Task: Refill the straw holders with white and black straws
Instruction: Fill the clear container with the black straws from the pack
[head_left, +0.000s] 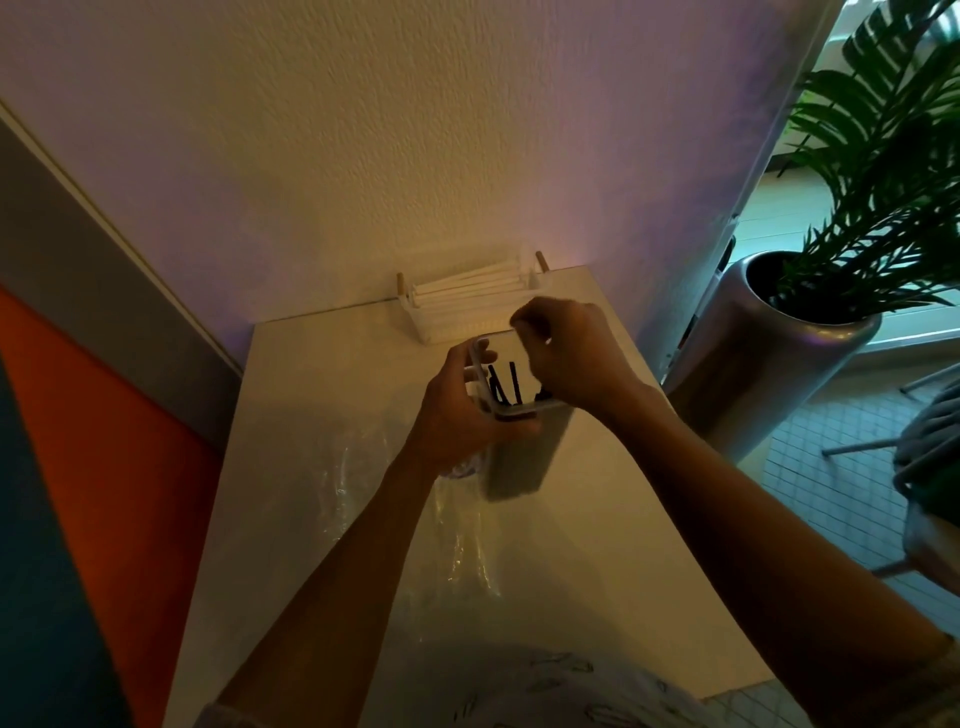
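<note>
No writing is legible anywhere: the left hand (457, 415) curls its fingers around a clear, square-sectioned plastic straw holder (511, 415) of thin black straws (506, 387) mid-surface on the smooth white table (322, 415), while the right hand (566, 353) bunches curled fingertips over its rim, near a white slatted basket (457, 325) of white straws (467, 288) at the far edge.

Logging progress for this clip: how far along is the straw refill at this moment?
Looks done: the white holder against the wall already holds a stack of white straws. In hand: the left hand grips the clear container, with only a few black straws inside, while the right hand is curled over its opening. Left: filling it with more black straws. A clear plastic bag lies on the table.
</note>
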